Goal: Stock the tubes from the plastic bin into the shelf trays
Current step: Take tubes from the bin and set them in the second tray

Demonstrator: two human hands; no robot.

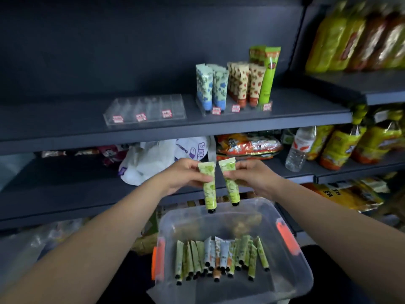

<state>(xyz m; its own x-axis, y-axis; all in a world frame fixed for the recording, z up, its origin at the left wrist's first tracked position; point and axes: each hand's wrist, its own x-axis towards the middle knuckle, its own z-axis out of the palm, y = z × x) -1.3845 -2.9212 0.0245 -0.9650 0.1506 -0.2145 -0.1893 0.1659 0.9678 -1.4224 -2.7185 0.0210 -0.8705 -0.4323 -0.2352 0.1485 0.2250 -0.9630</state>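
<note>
Bin (pixel 291 279) near edge cut off by the frame bottom; tubes in bin (pixel 221 258) overlap in a heap, exact count not readable, roughly twenty. Print on all tubes too blurred to read. Right-side snack bags smeared by blur.

Left hand (pixel 186 175) pinches one light green tube (pixel 208 185) near its crimped top, black cap pointing down. Right hand (pixel 252 175) pinches a second matching tube (pixel 230 183) the same way. The two hang side by side, not touching, above the bin's far rim, in front of the lower shelf.

Heap in bin: mostly green tubes, a few blue and orange-patterned in the middle, all with black caps toward the camera.

Upper shelf: two clear trays. Left tray (pixel 144 110) holds no tubes, three red price tags. Right tray (pixel 234 107) holds upright tubes in blue-floral, red-strawberry and tall green rows; rear ones hidden, so no count.
</note>
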